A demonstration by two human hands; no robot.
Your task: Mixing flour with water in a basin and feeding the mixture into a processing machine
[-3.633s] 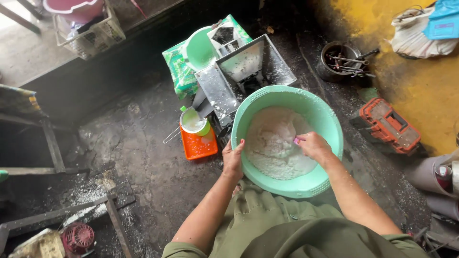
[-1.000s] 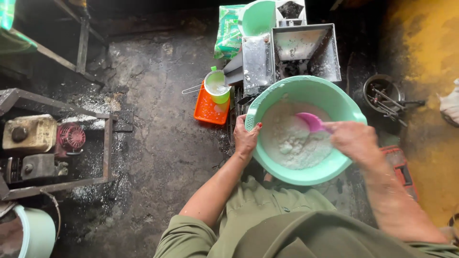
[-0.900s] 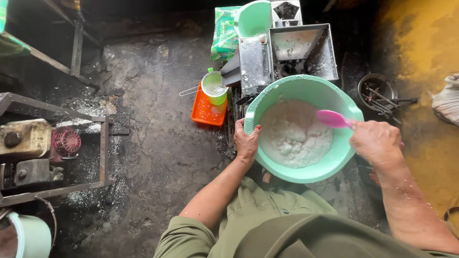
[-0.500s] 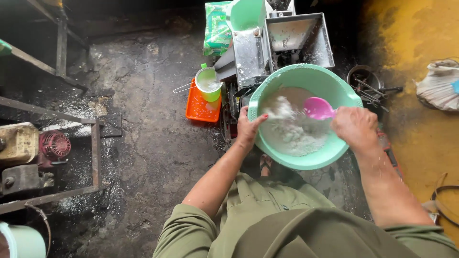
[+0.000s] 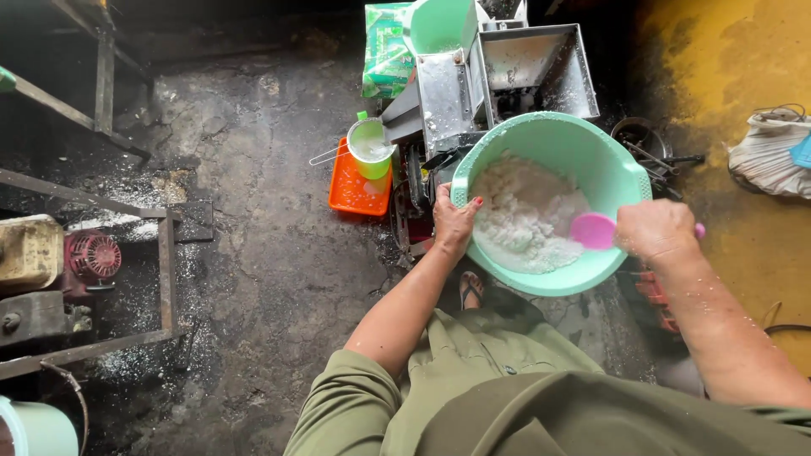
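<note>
Since half a second ago the pink scoop (image 5: 594,230) has drawn back from the middle of the white heap to the right-hand inner wall of the basin, and the right hand (image 5: 657,234) has slid out with it to sit over the rim.

That right hand is curled shut around the scoop's handle, whose pink tip shows just past the knuckles; the round bowl of the scoop lies beside the white grated mass (image 5: 525,214). The left hand (image 5: 454,221) clamps the near-left rim of the mint-green basin (image 5: 619,169), fingers hooked over the edge and inside, thumb outside, so it is closed on the rim and not spread.

The basin sits in front of a grey metal machine with an open hopper (image 5: 532,63), touching its front. Left of the machine, an orange square tray (image 5: 351,191) lies on the dark floor with a light-green jug (image 5: 370,149) standing on it. Behind those, a green printed packet (image 5: 384,55) lies flat, with a second mint-green tub (image 5: 441,24) just beside it at the top edge. A whitish cloth bundle (image 5: 770,156) rests on the yellow floor at far right, well apart from the basin. A small red engine (image 5: 90,257) sits in a metal frame at far left.
</note>
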